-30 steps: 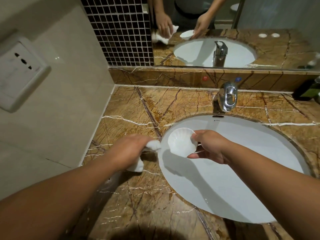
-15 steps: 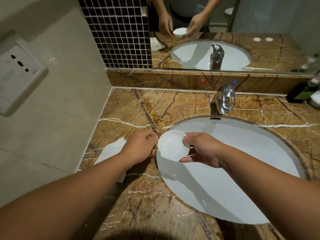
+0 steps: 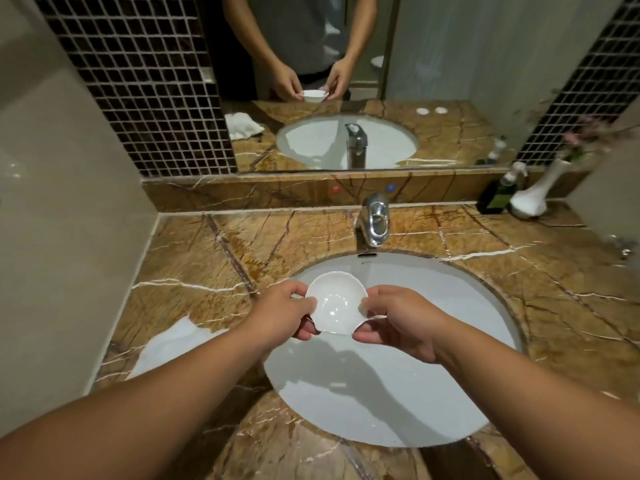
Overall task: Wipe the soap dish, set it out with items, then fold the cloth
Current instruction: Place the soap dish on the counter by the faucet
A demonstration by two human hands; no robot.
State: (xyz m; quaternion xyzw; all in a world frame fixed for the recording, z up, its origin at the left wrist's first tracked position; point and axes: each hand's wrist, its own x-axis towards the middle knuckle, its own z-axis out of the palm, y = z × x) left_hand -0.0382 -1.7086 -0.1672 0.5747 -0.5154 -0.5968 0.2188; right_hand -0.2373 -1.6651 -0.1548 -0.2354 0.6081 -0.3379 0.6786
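Soap dish (image 3: 336, 304): glossy white scalloped shell

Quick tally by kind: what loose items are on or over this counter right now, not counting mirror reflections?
Soap dish, held over the sink by left hand and right hand: 1
White cloth on the counter: 1
Dark pump bottle: 1
White vase: 1
Total: 4

One soap dish (image 3: 336, 304), one white cloth (image 3: 169, 342), one basin (image 3: 398, 368) and one tap (image 3: 375, 220) are in view. One dark bottle (image 3: 493, 199) and one white vase (image 3: 531, 195) stand on the surface (image 3: 194, 258). Two hands: left hand (image 3: 280, 315), right hand (image 3: 401, 320).
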